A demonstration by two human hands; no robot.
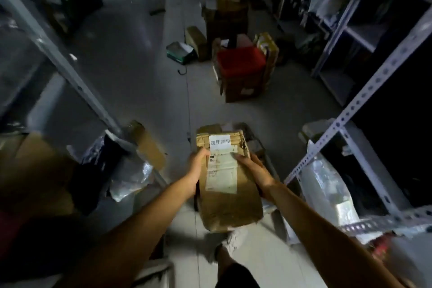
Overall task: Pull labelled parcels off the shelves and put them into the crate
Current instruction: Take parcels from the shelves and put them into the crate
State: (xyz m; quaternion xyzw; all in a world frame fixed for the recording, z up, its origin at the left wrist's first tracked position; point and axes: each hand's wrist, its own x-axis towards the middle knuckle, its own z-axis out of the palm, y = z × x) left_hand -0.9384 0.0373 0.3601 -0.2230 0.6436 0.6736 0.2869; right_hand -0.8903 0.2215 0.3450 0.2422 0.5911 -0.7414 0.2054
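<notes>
i hold a long brown cardboard parcel with a white printed label [228, 177] in front of me, above the pale floor [140, 91] of the aisle. my left hand [196, 172] grips its left edge, thumb across the top face. my right hand [253, 169] grips its right edge, fingers on the label. grey perforated metal shelving [364, 98] stands at right.

dim, floor brightest | dark vignetted corners | motion blur | wide-angle bending
</notes>
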